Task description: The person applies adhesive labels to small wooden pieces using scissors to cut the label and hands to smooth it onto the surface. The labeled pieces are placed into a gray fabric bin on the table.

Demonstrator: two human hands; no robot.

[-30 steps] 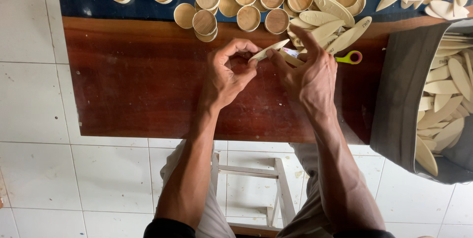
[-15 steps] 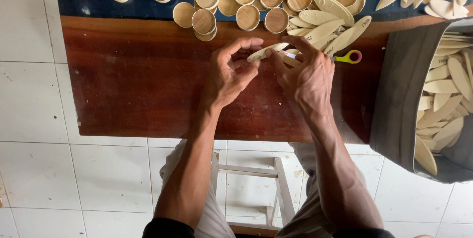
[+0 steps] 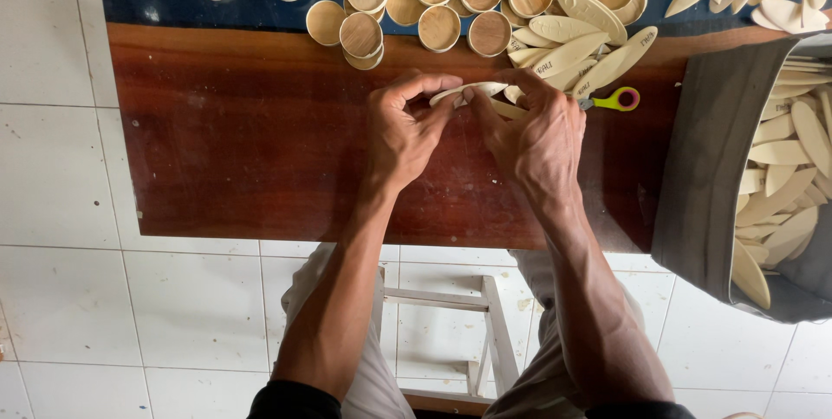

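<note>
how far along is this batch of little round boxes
Done: a crowd of finished round boxes sits at the far edge of the wooden board. In hand: the left hand and right hand bend one pale leaf strip together. Left: a small strip pile by the scissors, plus a full grey bag of strips.

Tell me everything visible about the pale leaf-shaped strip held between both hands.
The pale leaf-shaped strip is thin, cream-coloured and looks like dried leaf or thin wood, long with tapered ends. It lies roughly level above the dark red-brown wooden board, slightly bowed. The left hand pinches its left end, the right hand its right part, whose fingers hide that end. A second similar strip seems to lie under it.
</note>
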